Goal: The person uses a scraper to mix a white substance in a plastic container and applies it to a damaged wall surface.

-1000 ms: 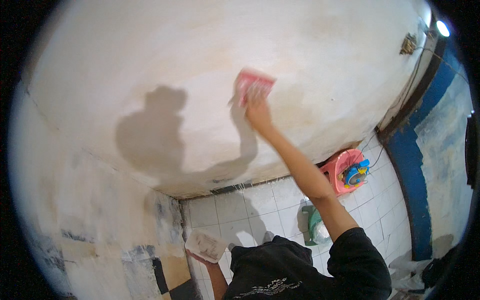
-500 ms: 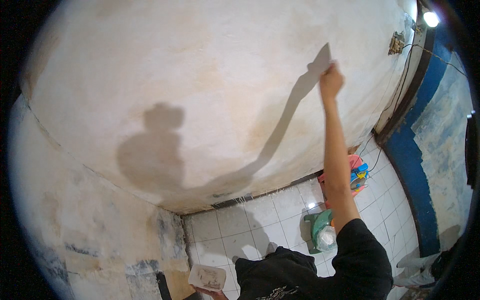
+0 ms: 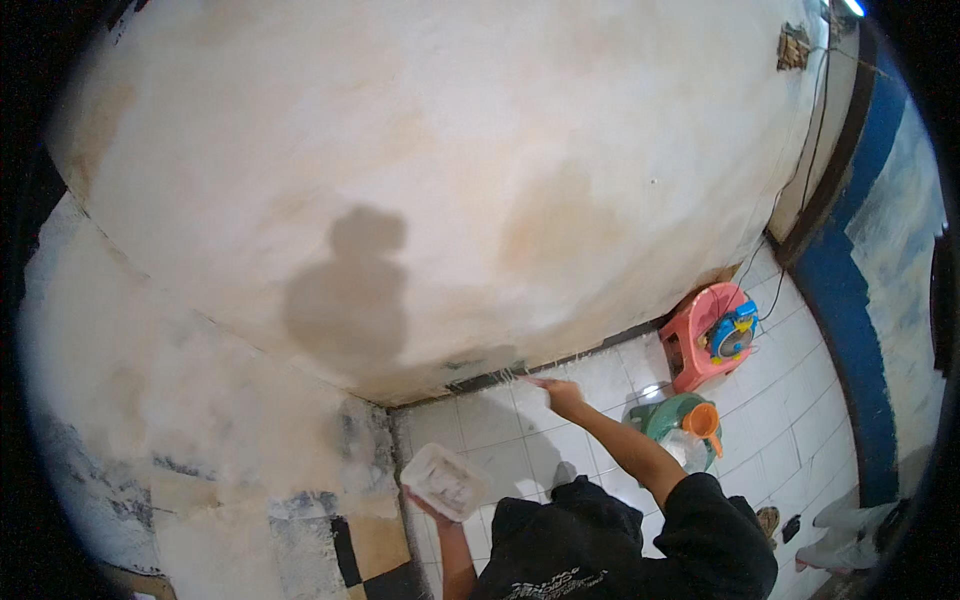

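Right hand (image 3: 566, 398) is now hovering way down by the foot of the wall (image 3: 450, 120), whereas half a second ago it was reaching high up to the right. Pinkish flat tool (image 3: 540, 382) is poking out past its fingers, pointing left, and it's sitting close to the dark strip (image 3: 490, 380) along the wall's base; can't tell if it's actually touching. Fingers are closing around the tool, though they're looking a bit blurry. Left hand (image 3: 425, 503) is clasping the white tray (image 3: 424, 462) at its lower-left edge, with some fingers hiding underneath. So the two hands are staying well apart, tool on the right, tray on the left.

As for containers: the tray is holding brownish-grey smears across its bottom. Over on the tiled floor (image 3: 515, 405), past the right forearm, a green basin (image 3: 662, 416) is holding an orange dipper (image 3: 702, 418) and something whitish in clear plastic (image 3: 684, 450). Just behind it, a pink stool (image 3: 690, 345) is carrying a round blue-and-yellow gadget (image 3: 733, 335).
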`<action>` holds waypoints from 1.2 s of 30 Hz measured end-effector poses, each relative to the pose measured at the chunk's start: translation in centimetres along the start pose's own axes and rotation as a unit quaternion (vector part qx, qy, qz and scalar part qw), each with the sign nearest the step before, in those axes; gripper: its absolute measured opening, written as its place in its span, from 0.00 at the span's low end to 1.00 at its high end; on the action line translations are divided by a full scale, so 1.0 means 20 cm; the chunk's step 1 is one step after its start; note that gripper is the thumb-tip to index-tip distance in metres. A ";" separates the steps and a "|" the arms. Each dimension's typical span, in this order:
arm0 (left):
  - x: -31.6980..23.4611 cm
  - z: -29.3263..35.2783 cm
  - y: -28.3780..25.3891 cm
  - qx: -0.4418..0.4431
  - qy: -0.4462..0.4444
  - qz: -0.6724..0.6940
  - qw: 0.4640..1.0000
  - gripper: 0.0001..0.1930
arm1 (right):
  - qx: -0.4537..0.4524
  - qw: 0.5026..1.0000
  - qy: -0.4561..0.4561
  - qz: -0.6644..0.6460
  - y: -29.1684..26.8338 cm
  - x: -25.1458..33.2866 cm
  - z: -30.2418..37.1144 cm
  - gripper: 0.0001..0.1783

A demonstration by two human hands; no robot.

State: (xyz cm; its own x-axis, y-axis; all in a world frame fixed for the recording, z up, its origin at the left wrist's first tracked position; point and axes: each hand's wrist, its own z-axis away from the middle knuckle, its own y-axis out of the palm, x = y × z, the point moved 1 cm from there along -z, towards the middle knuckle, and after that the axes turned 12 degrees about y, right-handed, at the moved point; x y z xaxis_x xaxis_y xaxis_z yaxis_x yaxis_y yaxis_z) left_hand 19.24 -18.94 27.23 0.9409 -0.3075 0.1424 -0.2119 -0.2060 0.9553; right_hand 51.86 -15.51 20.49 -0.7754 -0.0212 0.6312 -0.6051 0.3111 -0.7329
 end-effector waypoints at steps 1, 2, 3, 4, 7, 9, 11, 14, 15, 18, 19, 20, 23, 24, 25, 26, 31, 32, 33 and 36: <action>0.00 0.07 -0.04 -0.030 0.004 -0.055 0.998 0.20 | 0.057 0.987 0.147 0.026 0.02 -0.15 0.24 0.19; 0.07 0.15 -0.08 -0.133 0.047 -0.188 0.972 0.28 | 0.110 0.943 0.285 0.132 -0.01 -0.38 0.50 0.15; 0.04 0.25 -0.08 -0.231 0.102 -0.330 0.910 0.37 | 0.113 0.918 0.347 0.157 -0.04 -0.45 0.76 0.14; -0.01 0.32 -0.05 -0.234 0.107 -0.355 0.899 0.37 | 0.138 0.895 0.390 0.166 -0.08 -0.41 1.01 0.12; 0.09 0.47 -0.02 -0.246 0.041 -0.348 0.904 0.39 | 0.059 0.785 0.595 0.164 -0.27 -0.53 1.86 0.16; -0.05 0.64 -0.06 -0.252 0.058 -0.366 0.894 0.41 | 0.046 0.726 0.676 0.116 -0.39 -0.27 2.15 0.21; -0.01 0.77 -0.11 -0.248 0.019 -0.322 0.914 0.42 | 0.017 0.694 0.710 0.121 -0.46 -0.29 2.64 0.20; 0.08 0.90 -0.04 -0.238 -0.048 -0.247 0.938 0.44 | -0.041 0.641 0.758 0.114 -0.53 -0.13 3.08 0.21; 0.12 0.95 -0.01 -0.245 -0.052 -0.236 0.939 0.44 | -0.055 0.641 0.757 0.113 -0.53 -0.10 3.20 0.22; 0.15 1.06 0.01 -0.243 -0.052 -0.233 0.940 0.43 | -0.086 0.653 0.746 0.100 -0.50 0.00 3.37 0.25; 0.16 1.10 0.01 -0.239 -0.050 -0.236 0.941 0.42 | -0.093 0.661 0.738 0.098 -0.50 0.00 3.37 0.25; 0.17 1.14 0.02 -0.239 -0.050 -0.235 0.941 0.42 | -0.096 0.671 0.730 0.093 -0.51 0.01 3.37 0.25; 0.23 1.25 -0.01 -0.251 -0.081 -0.202 0.943 0.40 | -0.133 0.669 0.724 0.099 -0.57 -0.02 3.30 0.22; 0.25 1.29 -0.01 -0.256 -0.094 -0.188 0.943 0.40 | -0.148 0.673 0.716 0.113 -0.59 -0.05 3.26 0.22; 0.25 1.33 -0.03 -0.261 -0.107 -0.171 0.944 0.40 | -0.162 0.678 0.706 0.126 -0.60 -0.07 3.25 0.21; 0.36 1.33 -0.05 -0.259 -0.133 -0.128 0.948 0.39 | -0.195 0.680 0.694 0.134 -0.68 -0.23 3.36 0.19; 0.49 1.43 -0.09 -0.273 -0.163 -0.146 0.937 0.34 | -0.289 0.737 0.607 0.069 -0.75 -0.39 3.20 0.13; 0.54 1.44 -0.09 -0.264 -0.159 -0.170 0.936 0.31 | -0.299 0.737 0.604 0.049 -0.77 -0.40 3.16 0.11; 0.60 1.45 -0.09 -0.255 -0.156 -0.193 0.935 0.29 | -0.309 0.737 0.601 0.029 -0.78 -0.42 3.12 0.10; 0.79 1.45 -0.10 -0.255 -0.150 -0.234 0.926 0.26 | -0.316 0.730 0.595 -0.114 -0.83 -0.42 2.99 0.07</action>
State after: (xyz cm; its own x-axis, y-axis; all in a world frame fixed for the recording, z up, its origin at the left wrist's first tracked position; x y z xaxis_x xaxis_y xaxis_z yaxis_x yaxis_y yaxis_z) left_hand 26.78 -50.31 20.02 0.7656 -0.5556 -0.3243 0.4255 0.0593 0.9030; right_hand 57.57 -77.35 12.26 0.2664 0.5826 0.7679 -0.1974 0.8128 -0.5482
